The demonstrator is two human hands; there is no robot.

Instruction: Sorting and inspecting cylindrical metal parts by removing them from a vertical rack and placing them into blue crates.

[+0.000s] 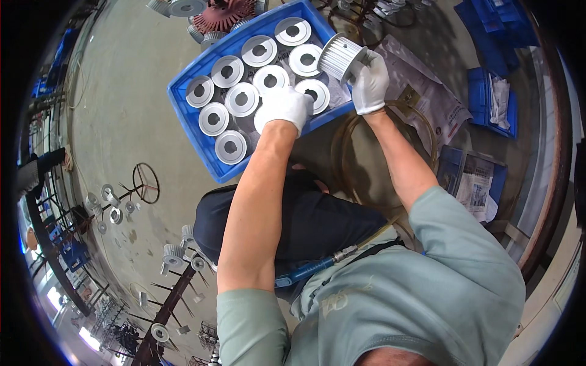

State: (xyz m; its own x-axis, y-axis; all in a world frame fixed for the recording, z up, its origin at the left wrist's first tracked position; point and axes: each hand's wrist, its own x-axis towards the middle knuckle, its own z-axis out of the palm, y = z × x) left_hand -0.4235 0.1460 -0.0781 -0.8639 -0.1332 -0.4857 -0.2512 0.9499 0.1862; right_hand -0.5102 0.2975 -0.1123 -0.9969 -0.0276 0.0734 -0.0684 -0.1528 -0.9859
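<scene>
My right hand (370, 84), in a white glove, is closed around a silver toothed pulley (340, 56). It holds the pulley tilted above the right end of a blue plastic crate (194, 141), with the ribbed side showing. Over the crate's near side is my left hand (283, 108), also gloved in white. Its fingers point down among the pulleys and are mostly hidden, so their grip cannot be told. Beside its fingertips stands a pulley (320, 89) with a keyed bore; another lies partly under the hand. Several more pulleys (242, 99) stand in the crate, flat faces up.
A reddish finned part (224, 17) lies beyond the crate. Right of it are a plastic sheet (421, 85), coiled hose (342, 143) and blue bins (513, 110). A blue air gun (305, 269) lies by my lap. Racks with pulleys (174, 253) stand at left.
</scene>
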